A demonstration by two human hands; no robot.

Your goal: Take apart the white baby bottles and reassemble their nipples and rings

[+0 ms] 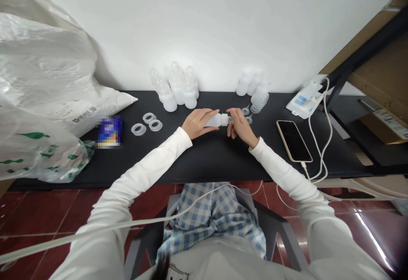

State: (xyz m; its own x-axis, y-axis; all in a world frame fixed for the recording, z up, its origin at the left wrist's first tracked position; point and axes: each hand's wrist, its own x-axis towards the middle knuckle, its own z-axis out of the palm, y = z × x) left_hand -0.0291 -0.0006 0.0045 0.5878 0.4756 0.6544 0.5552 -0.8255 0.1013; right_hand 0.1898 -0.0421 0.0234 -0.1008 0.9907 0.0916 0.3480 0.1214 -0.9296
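left hand (196,123) holds bottle (214,120), right hand (240,127) at neck (224,120)

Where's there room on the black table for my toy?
There's bare black table up front between the left sleeve and right sleeve, and at the back between the clear-topped bottles and shorter white bottles. It's crowded at the left end, with plastic bags, and beside the right hand, where small clear pieces lie.

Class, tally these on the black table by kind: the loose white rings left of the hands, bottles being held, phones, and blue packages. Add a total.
White rings: 3
Held bottle: 1
Phone: 1
Blue package: 1
Total: 6
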